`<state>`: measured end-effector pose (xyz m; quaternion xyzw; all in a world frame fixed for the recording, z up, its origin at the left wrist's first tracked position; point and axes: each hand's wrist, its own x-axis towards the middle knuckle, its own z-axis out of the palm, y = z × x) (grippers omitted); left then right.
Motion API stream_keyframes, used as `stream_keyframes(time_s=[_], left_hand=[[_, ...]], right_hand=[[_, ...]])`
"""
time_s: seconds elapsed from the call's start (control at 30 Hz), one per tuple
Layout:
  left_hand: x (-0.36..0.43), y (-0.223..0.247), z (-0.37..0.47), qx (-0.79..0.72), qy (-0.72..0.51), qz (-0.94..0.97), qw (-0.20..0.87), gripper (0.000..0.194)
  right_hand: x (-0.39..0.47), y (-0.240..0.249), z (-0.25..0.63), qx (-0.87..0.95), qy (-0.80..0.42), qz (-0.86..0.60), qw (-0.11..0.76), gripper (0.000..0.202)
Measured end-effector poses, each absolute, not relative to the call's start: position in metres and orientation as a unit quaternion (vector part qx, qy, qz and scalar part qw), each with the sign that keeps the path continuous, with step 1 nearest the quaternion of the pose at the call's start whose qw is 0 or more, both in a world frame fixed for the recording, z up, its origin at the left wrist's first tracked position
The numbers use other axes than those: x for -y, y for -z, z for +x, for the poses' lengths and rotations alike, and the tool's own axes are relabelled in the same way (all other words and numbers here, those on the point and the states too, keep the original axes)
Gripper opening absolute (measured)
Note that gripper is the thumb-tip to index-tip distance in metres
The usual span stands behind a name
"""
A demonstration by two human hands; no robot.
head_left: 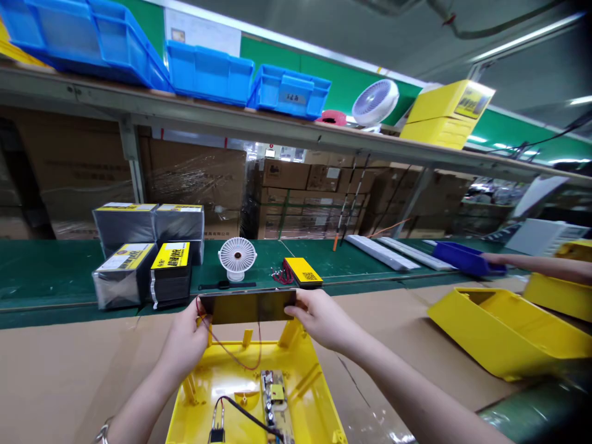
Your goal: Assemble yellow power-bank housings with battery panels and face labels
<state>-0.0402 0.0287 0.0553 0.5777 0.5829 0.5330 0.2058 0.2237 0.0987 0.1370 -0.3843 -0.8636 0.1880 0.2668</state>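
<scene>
I have the dark panel pinched at both ends by my left hand and right hand, at twelve o'clock over the open yellow housing, not yet seated, its circuit board already inside.

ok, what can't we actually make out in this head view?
- Near end of the yellow housing, with its circuit board and black wire: cut off by the bottom edge.
- Where each grip sits on the dark panel: the left hand and right hand cover its ends.
- Labels on the wrapped packs: too small to read.
- Co-worker's arm by the blue tray: body beyond the right edge.
</scene>
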Motion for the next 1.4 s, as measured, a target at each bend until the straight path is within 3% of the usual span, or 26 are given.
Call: stream_keyframes(time_s=[0.27,0.47,0.87,1.4], left_hand=[[-0.029,-0.055,-0.033,-0.562,-0.540,0.550,0.300,0.044],[-0.022,-0.052,-0.038,-0.531,-0.554,0.512,0.387,0.047],[-0.025,-0.045,-0.037,-0.554,-0.559,0.540,0.298,0.022],[-0.018,-0.047,-0.035,-0.580,-0.584,0.509,0.253,0.024]], right_hand=[[-0.084,-0.142,0.227,0.867,-0.116,-0.399,0.276,0.015],[-0.077,-0.130,0.224,0.874,-0.052,-0.415,0.247,0.018],[-0.088,-0.129,0.227,0.852,-0.163,-0.402,0.292,0.017],[-0.096,-0.121,0.230,0.862,-0.167,-0.406,0.254,0.018]])
